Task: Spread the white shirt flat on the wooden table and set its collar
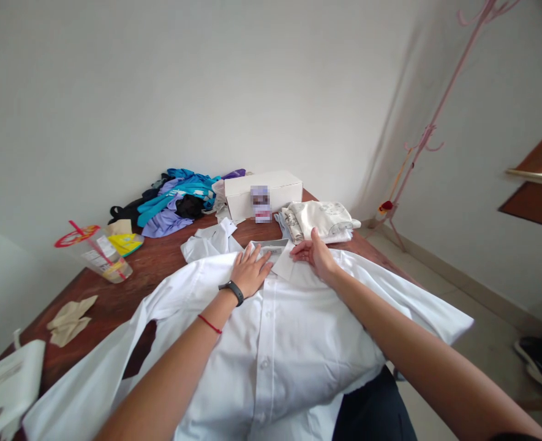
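A white button-up shirt (280,343) lies spread front-up across the brown wooden table (114,294), buttons down its middle. My left hand (251,269) rests flat on the shirt beside the collar, fingers together; a black band and a red string sit on that wrist. My right hand (314,254) pinches the right collar flap (283,264) at the shirt's top. Both forearms reach over the shirt's body.
Folded pale printed cloths (321,220) and a white box (264,193) sit beyond the collar. A heap of blue and purple clothes (179,202) lies back left, a plastic cup with straw (98,251) at the left. A pink coat stand (427,135) stands right.
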Motion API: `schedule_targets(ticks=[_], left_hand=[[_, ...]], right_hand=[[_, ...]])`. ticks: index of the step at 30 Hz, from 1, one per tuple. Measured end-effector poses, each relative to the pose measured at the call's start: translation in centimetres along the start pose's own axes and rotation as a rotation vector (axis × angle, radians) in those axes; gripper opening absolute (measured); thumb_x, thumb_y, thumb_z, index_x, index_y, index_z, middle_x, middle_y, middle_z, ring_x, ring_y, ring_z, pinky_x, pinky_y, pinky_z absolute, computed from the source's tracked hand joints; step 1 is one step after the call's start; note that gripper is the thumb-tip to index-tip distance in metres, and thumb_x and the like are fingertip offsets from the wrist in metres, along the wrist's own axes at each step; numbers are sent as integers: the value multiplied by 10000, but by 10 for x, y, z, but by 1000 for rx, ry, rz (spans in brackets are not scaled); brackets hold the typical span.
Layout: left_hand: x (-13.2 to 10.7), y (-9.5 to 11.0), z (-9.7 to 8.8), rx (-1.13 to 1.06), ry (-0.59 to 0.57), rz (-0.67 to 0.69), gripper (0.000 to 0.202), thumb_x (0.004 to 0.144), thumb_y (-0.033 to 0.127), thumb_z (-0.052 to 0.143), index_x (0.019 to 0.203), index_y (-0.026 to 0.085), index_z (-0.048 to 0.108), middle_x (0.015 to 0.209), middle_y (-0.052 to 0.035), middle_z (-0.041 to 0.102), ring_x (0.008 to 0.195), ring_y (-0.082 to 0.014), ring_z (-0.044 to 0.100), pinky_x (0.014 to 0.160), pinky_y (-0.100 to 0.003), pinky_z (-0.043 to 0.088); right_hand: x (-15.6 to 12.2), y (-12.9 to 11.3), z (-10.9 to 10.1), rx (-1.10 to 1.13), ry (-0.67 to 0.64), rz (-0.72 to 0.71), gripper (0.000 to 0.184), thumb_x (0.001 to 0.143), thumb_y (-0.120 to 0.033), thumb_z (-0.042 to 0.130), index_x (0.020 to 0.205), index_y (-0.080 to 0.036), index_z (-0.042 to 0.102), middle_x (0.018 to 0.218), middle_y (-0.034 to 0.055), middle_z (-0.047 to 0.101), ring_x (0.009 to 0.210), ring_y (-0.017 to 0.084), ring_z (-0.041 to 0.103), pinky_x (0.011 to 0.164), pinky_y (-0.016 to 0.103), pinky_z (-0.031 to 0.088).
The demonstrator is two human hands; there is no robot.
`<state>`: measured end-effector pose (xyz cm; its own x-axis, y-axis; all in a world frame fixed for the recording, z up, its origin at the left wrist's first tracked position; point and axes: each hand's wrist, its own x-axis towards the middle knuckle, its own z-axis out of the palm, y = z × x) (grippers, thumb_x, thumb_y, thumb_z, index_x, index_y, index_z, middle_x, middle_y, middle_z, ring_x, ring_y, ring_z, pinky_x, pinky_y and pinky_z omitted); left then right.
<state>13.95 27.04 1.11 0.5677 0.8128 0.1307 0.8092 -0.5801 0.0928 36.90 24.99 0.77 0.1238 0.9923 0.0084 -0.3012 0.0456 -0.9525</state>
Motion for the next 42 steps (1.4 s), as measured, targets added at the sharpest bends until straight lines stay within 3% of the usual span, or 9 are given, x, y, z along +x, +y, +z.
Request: schedule_targets(ticks=[4, 8, 12, 20, 25, 33, 37, 40, 42], left_hand=[[1, -2, 1, 5, -4, 6, 536, 1066, 499, 286, 1519, 285, 477, 1656, -70, 290, 1549, -335, 166, 1209, -580, 234], [1, -2, 1, -2, 4, 7, 534, 1065, 503, 288, 1512, 289, 487, 1653, -64, 299, 1547, -336, 173, 1209, -575, 234], [0, -1, -1, -10, 12, 8, 528, 1066, 498, 293, 1502, 286, 502, 1648, -68, 311, 1546, -333, 180, 1206, -573, 244], [-1, 0, -2, -14, 17, 9, 533, 1065, 504, 286, 1495, 282, 513, 1642, -67, 327, 1544, -337, 188, 1202, -575, 249], [-2, 0, -4, -21, 22, 12, 532, 1063, 499, 292, 1486, 274, 524, 1640, -71, 331, 1543, -335, 190, 1202, -575, 252], [-2, 1, 0, -25, 37, 21, 526, 1059, 503, 288, 1469, 287, 538, 1629, -62, 356, 1540, -328, 208, 1203, -563, 259], [-1, -8, -7, 13, 159, -50, 574, 1040, 548, 339, 1512, 253, 483, 1641, -97, 322, 1528, -372, 222, 1198, -605, 230], [0, -27, -20, -2, 308, -194, 559, 1050, 508, 334, 1482, 196, 504, 1543, -139, 475, 1443, -343, 404, 1163, -535, 329], [0, -40, -26, -65, 291, -263, 513, 1051, 453, 354, 1446, 174, 525, 1364, -134, 640, 1265, -289, 592, 1061, -435, 453]], right_hand=[[-2, -1, 0, -112, 19, -65, 702, 804, -730, 596, 344, -201, 551, 710, 146, 752, 693, 208, 655, 699, 307, 516], [-5, -3, 2, -190, 37, -37, 416, 749, -457, 638, 440, -183, 687, 658, 134, 747, 730, 214, 658, 735, 297, 511], [-6, -5, 2, -172, 67, -3, 296, 694, -355, 581, 568, -161, 765, 504, 113, 682, 694, 221, 659, 720, 297, 517], [-3, -4, 2, -134, 107, 23, 260, 680, -352, 604, 518, -177, 708, 484, 93, 667, 579, 194, 621, 639, 294, 517], [1, -1, 2, -56, 113, 0, 356, 714, -440, 668, 477, -175, 670, 604, 105, 716, 601, 181, 627, 626, 286, 523], [0, 0, 1, -109, 68, -14, 470, 771, -536, 682, 480, -167, 665, 604, 118, 711, 546, 152, 580, 568, 270, 491], [-1, -1, 0, -120, 57, -21, 480, 757, -566, 697, 490, -167, 684, 598, 106, 706, 550, 158, 581, 549, 268, 479], [0, 0, -1, -126, 58, -23, 492, 742, -590, 701, 498, -163, 692, 588, 99, 695, 549, 159, 584, 549, 273, 471], [0, 1, 0, -142, 67, -23, 508, 751, -603, 688, 496, -164, 686, 582, 101, 690, 542, 156, 575, 559, 281, 471]])
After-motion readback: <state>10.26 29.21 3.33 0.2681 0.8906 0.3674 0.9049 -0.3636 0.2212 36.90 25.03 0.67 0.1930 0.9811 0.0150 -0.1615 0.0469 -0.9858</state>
